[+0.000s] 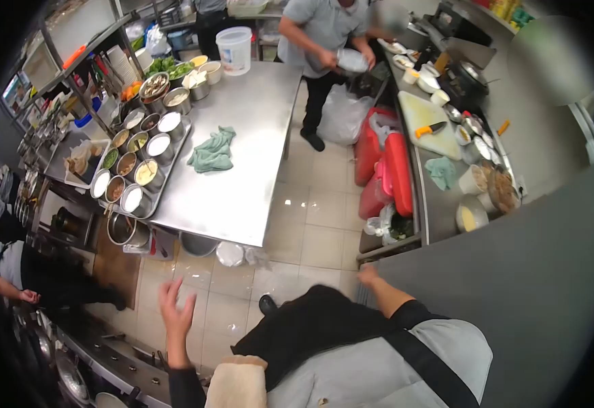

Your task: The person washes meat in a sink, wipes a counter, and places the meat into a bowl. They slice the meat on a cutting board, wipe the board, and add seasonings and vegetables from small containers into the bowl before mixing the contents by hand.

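Observation:
My left hand (pixel 177 309) is raised over the tiled floor, its fingers apart and nothing in it. On the other side, my right hand (pixel 368 274) is beside the end of the right counter, near the grey panel (pixel 501 265); its fingers are too small to make out. Ahead stands a steel table (pixel 242 143) with a crumpled green cloth (pixel 213 149) on it. A tray (pixel 149 211) of several metal containers with ingredients lies along the table's left side. A white bucket (pixel 234 51) stands at its far end.
A co-worker (pixel 324 41) holds a clear container beyond the table. Another person (pixel 11 265) is at the left. The right counter (pixel 433 211) bears a cutting board (pixel 429 126) with an orange-handled knife (pixel 429 129). Red containers (pixel 397 170) stand beneath. Stove (pixel 117 364) at lower left.

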The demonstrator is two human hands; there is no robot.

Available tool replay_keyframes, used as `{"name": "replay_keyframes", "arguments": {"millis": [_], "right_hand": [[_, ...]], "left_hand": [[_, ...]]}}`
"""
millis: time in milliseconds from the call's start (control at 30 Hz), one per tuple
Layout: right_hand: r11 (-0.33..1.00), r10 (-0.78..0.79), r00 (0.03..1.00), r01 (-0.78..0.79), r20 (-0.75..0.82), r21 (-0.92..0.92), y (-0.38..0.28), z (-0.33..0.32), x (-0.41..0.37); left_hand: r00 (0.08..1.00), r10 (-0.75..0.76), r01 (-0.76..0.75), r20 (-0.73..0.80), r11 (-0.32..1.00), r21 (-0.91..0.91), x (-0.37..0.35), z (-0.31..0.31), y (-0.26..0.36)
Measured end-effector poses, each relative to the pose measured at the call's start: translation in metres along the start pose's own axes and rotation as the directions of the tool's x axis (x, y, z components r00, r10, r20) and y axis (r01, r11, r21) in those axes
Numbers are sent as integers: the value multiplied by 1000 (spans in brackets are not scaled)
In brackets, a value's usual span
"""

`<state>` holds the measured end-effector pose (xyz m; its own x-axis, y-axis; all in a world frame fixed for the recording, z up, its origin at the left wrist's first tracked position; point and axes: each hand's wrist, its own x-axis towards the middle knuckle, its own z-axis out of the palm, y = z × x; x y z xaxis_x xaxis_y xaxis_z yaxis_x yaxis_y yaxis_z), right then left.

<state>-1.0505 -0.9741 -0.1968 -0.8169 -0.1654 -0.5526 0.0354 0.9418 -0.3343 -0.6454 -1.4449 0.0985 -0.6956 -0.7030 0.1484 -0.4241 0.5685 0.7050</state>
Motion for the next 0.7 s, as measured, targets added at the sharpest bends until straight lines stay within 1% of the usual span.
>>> {"name": "replay_keyframes", "arguments": {"millis": [33, 67, 100, 133, 167, 200, 233, 267, 300, 333, 367, 400, 433, 467, 500, 533, 567, 600, 633, 700], "right_hand": [[997, 1, 998, 4, 65, -73, 20, 6, 34], [990, 0, 992, 18, 125, -143, 31, 17, 70], [989, -7, 990, 28, 141, -142, 9, 10, 83], [875, -287, 952, 306, 109, -374, -33, -12, 117], [637, -541, 831, 505, 129, -583, -58, -32, 142], [775, -541, 841, 493, -10, -395, -89, -40, 173], [856, -509, 850, 483, -137, -184, -127, -46, 210], [907, -398, 907, 412, -139, 91, -180, -64, 237], [883, -286, 953, 303, -101, 359, -238, -83, 264], [878, -324, 944, 326, -65, 350, -277, -89, 302], [788, -370, 929, 315, -3, 528, -325, -99, 346], [672, -430, 901, 279, 54, 686, -382, -111, 394], [669, -474, 877, 296, 85, 682, -431, -123, 430], [627, -440, 891, 217, 110, 748, -471, -136, 458], [582, -407, 902, 134, 145, 802, -508, -144, 482], [529, -394, 915, 151, 83, 835, -543, -150, 508], [470, -377, 926, 170, 23, 866, -578, -151, 530], [457, -368, 930, 186, -6, 870, -606, -150, 553], [463, -360, 933, 195, -18, 865, -630, -149, 574], [513, -355, 935, 191, 4, 837, -661, -142, 604]], "left_hand": [[994, 111, -111, -9, 992, -52, 47, 15, 9], [987, 149, -148, 61, 989, -32, 94, 27, 20], [987, 81, -74, 139, 995, -61, 137, 45, 22], [943, 331, -331, 41, 943, -4, 218, 85, 29], [935, 353, -353, 10, 934, 45, 259, 108, 27], [949, 313, -312, -27, 949, 48, 299, 128, 32], [985, 164, -162, -48, 986, 38, 337, 151, 27], [992, 91, -83, -89, 993, 83, 367, 170, 29], [990, 22, -4, -140, 991, 131, 392, 188, 31], [989, -58, 88, -134, 969, 230, 404, 209, 25], [979, -137, 179, -149, 930, 322, 417, 228, 24], [972, -179, 220, -150, 920, 325, 425, 240, 34], [969, -229, 246, -89, 910, 334, 428, 248, 46], [964, -266, 254, 3, 923, 288, 427, 255, 56], [972, -226, 202, 62, 941, 272, 421, 260, 68], [982, -185, 168, 30, 939, 300, 417, 268, 78], [971, -240, 222, 21, 927, 303, 422, 267, 93], [968, -252, 245, -20, 914, 325, 426, 270, 92], [958, -279, 286, -71, 896, 339, 434, 270, 89], [936, -352, 334, -1, 890, 310, 440, 271, 90]]}}
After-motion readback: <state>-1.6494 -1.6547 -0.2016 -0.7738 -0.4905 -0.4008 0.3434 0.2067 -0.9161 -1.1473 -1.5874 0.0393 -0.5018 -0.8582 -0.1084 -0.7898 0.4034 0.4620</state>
